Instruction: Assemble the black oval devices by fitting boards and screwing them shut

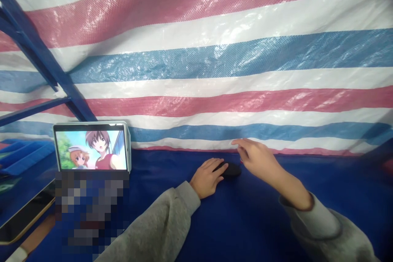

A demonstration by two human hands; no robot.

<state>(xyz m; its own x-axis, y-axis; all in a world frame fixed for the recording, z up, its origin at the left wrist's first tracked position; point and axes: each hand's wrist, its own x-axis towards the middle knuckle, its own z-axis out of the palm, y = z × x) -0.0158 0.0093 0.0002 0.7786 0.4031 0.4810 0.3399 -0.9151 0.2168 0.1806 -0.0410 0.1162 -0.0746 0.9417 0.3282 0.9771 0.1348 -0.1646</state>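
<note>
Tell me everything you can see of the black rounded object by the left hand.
The black, rounded object looks low and matte, with a curved right end; its material is unclear and no markings can be made out. It lies on the dark blue surface, near the foot of the red, white and blue striped plastic-looking sheet. The bare left hand rests over its left part, hiding that end.

My bare left hand [206, 178] and bare right hand [259, 161]: I count two | black oval object [232, 170]: one | lit rectangular screen [95, 150] in pale case: one | dark phone [29, 213] with golden edge: one | blue tabletop [233, 225]: one
</note>
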